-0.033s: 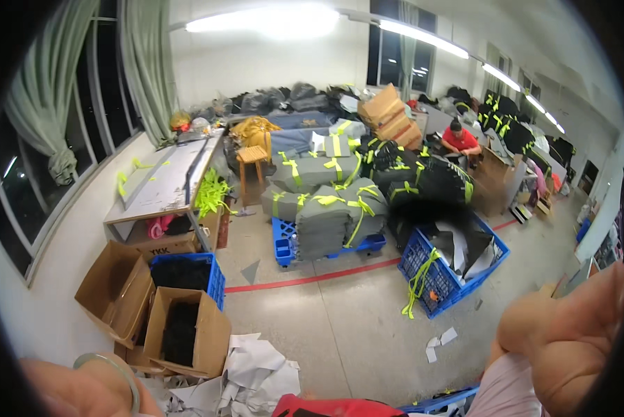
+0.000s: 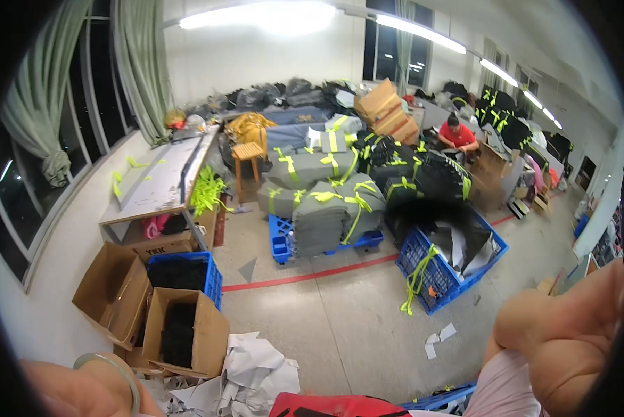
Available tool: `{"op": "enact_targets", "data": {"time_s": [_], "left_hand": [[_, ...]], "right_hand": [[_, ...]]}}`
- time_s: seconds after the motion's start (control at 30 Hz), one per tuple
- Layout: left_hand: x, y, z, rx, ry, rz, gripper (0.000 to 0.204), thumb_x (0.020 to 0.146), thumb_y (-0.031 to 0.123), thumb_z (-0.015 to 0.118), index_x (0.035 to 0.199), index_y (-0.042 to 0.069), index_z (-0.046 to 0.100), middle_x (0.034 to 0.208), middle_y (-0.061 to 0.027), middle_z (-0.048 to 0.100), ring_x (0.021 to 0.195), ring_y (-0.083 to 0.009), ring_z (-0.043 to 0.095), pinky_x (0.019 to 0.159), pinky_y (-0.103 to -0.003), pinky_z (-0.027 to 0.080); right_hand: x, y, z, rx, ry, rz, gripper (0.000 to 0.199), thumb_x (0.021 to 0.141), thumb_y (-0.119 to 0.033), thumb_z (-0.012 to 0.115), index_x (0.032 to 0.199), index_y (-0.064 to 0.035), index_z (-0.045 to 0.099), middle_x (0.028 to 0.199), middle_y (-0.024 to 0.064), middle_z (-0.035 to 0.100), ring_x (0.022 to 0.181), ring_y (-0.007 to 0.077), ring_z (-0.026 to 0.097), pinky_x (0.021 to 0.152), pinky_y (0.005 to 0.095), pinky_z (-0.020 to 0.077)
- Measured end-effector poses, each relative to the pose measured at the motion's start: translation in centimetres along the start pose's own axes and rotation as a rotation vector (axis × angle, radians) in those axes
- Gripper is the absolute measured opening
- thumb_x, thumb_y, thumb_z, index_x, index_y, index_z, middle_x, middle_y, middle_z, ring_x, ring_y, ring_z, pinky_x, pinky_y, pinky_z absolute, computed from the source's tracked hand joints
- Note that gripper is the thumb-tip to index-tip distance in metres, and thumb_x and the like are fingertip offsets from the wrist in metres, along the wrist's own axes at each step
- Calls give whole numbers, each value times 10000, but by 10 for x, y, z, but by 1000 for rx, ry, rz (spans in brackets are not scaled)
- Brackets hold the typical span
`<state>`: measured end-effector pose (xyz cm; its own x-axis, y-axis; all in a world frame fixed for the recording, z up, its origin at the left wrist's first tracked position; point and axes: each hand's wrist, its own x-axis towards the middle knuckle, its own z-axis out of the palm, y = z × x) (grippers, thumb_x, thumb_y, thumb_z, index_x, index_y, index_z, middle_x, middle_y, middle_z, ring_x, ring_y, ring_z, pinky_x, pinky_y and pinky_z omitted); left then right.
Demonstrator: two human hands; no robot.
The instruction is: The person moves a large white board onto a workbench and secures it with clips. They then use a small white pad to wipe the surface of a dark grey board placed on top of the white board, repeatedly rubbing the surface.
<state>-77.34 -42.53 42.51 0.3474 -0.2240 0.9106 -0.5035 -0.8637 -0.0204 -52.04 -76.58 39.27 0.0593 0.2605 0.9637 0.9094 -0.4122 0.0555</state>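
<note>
My left hand shows at the lower left, a pale bangle round the wrist; its fingers run out of view. Large and close at the right edge is my right hand, below a light pink sleeve. Its fingers are cut off by the dark rim. I see nothing held in either hand. Beyond the left hand stand open cardboard boxes with black material inside. Crumpled white paper sheets lie beside them. Something red sits at the bottom middle.
Grey fabric stacks tied with neon-yellow strips rest on a blue pallet. A blue crate holds dark and white scraps. A white table, a wooden stool and a red floor line lie beyond. A person in red sits farther back.
The view has shifted slightly, so the room's things sit a little farther left and higher. Both hands keep nearly the same place in the picture.
</note>
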Motion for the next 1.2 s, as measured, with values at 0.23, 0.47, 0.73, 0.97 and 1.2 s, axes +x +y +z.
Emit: {"op": "enact_targets", "data": {"time_s": [0.23,0.47,0.73,0.97,1.2], "left_hand": [[12,-99,74,-72,-37,5,282,952,180,433,887,-74,537,887,-191,543,850,-243,532,796,-349,452],[32,-192,157,-123,-62,12,283,956,185,431,887,-67,541,894,-185,545,854,-240,532,803,-348,453],[8,-339,259,333,-122,-541,154,946,102,506,953,-28,589,936,-98,574,858,-185,548,857,-321,449],[-347,-391,309,338,-617,-1552,242,851,15,554,1065,-48,647,1047,-220,665,1004,-339,629,898,-400,469],[-474,-359,402,5,-957,-2081,199,861,109,563,981,-11,667,972,-159,664,899,-288,620,806,-378,477]], "right_hand": [[8,55,78,-2,13,-8,119,877,-11,568,945,-78,638,815,8,565,704,112,522,645,263,419],[8,123,157,7,120,-49,121,879,-10,570,941,-91,635,797,-2,554,688,110,511,627,260,411],[-42,242,352,298,43,476,125,881,-8,573,937,-104,631,777,-13,541,670,108,499,605,257,402],[-364,253,602,574,-1441,451,330,750,-71,593,1064,-109,686,987,182,675,923,365,640,825,460,500],[-394,186,680,1023,-1962,294,345,739,-199,686,1082,-160,682,989,144,693,933,351,646,808,451,495]]}}
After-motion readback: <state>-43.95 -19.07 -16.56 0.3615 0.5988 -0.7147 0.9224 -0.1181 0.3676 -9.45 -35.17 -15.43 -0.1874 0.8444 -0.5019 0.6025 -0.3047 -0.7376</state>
